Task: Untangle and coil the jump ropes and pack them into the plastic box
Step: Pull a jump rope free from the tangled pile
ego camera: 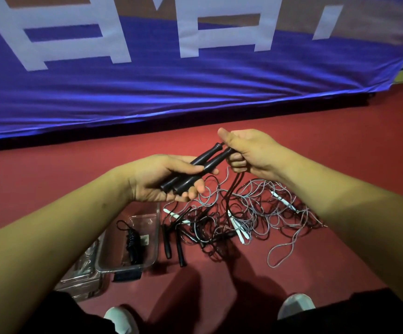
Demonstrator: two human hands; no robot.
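While the red floor [51, 179] holds everything, the big tangle of ropes [244, 213] on it is thin, light and floppy, so I think it will snag if I tug. The plastic box [158, 227] sits just left of it, with one coiled black rope [133, 242] inside. The two black handles [195, 168] look hard and easy to hold. My left grip [152, 179] is wrapped round them. My right grip [251, 150] pinches the black cord [234, 189] by their tops.
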